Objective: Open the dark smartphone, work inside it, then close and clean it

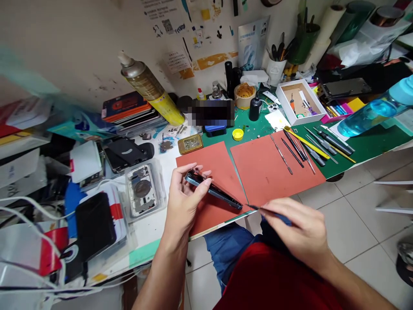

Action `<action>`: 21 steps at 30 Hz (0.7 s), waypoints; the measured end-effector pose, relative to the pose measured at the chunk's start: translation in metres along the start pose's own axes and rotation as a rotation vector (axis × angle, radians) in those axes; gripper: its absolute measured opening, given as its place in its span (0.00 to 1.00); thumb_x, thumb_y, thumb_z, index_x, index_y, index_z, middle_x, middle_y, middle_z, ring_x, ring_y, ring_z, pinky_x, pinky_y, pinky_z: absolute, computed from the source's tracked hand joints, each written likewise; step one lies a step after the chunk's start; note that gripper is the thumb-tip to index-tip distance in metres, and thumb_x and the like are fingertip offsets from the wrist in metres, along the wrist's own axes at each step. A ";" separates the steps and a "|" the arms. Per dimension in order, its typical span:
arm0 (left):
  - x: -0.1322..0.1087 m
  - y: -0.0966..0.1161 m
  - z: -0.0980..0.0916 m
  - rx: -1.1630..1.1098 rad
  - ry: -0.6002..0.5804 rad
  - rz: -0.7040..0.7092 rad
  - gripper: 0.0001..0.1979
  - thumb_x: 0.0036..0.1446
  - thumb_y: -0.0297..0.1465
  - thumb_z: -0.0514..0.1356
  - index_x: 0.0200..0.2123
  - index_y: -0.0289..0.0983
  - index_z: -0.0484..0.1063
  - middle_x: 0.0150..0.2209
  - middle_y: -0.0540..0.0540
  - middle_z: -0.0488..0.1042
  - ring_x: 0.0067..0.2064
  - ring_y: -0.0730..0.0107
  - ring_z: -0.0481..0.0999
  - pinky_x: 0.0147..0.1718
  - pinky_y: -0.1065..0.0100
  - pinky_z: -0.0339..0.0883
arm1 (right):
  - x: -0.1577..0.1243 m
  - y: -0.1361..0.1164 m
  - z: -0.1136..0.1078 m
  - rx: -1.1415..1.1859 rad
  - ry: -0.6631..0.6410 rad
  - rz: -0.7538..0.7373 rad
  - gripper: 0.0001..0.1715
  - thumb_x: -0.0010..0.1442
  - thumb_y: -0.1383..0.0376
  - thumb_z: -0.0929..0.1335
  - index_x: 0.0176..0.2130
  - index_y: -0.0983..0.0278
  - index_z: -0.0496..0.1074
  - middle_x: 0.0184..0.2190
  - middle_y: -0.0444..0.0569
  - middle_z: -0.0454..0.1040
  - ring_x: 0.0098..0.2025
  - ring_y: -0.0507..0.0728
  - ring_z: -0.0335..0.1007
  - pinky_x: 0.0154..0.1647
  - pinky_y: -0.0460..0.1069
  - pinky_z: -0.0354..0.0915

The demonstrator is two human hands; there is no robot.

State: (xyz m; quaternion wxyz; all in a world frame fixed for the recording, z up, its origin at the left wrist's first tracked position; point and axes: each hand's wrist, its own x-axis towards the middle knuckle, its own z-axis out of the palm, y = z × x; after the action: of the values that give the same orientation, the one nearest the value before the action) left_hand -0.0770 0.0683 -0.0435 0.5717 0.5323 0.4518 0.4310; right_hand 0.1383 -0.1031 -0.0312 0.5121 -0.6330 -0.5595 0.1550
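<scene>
My left hand grips a dark blue phone by its upper end and holds it edge-on, tilted, above the left red mat. My right hand is closed on a thin blue-handled tool. The tool's metal tip points left at the phone's lower end, right by the desk's front edge. Whether the tip touches the phone I cannot tell.
A second red mat carries a row of metal tools. An open phone housing in a clear tray and a black phone lie left. A spray can, white box and blue bottle stand behind.
</scene>
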 end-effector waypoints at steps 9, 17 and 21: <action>-0.002 0.003 0.003 0.004 -0.010 0.049 0.27 0.53 0.36 0.80 0.53 0.44 0.75 0.54 0.45 0.78 0.53 0.57 0.87 0.55 0.56 0.80 | -0.001 -0.015 0.012 0.040 0.038 -0.087 0.14 0.69 0.78 0.71 0.43 0.63 0.85 0.33 0.49 0.85 0.31 0.54 0.83 0.33 0.47 0.77; -0.004 0.004 0.004 0.026 -0.017 0.057 0.27 0.53 0.37 0.80 0.53 0.44 0.74 0.55 0.44 0.77 0.54 0.57 0.86 0.57 0.55 0.79 | 0.006 -0.018 0.020 0.009 0.032 -0.104 0.15 0.71 0.76 0.70 0.41 0.62 0.85 0.31 0.50 0.85 0.30 0.55 0.83 0.31 0.48 0.79; -0.007 0.007 0.007 0.033 -0.025 0.065 0.27 0.53 0.36 0.79 0.53 0.44 0.74 0.56 0.44 0.77 0.55 0.57 0.86 0.55 0.57 0.80 | 0.011 -0.025 0.031 0.019 0.066 -0.144 0.15 0.71 0.77 0.70 0.42 0.61 0.85 0.32 0.49 0.86 0.31 0.55 0.84 0.32 0.48 0.80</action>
State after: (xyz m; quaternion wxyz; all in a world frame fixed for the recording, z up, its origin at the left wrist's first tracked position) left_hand -0.0716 0.0600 -0.0357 0.5542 0.5613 0.4340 0.4352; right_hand 0.1047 -0.0828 -0.0196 0.5460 -0.5911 -0.5849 0.1023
